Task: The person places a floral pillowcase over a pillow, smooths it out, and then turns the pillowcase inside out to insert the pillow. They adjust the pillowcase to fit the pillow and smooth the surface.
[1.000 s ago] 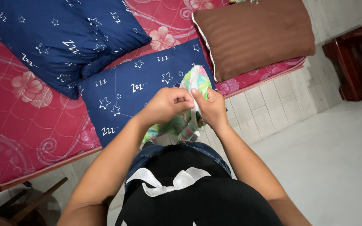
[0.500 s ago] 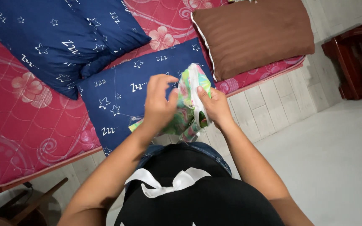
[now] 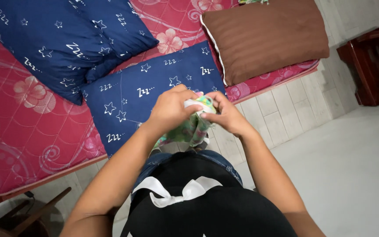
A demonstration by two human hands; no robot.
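Bunching lower than before, 2 hands, left hand (image 3: 170, 106) and right hand (image 3: 225, 115), pinch the patterned cloth (image 3: 192, 127).

No packages, no labels, no signs, no screens anywhere in view

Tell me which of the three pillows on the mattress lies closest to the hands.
The flat navy star-print pillow directly beyond both hands; the plump navy pillow and the brown striped pillow lie farther back.
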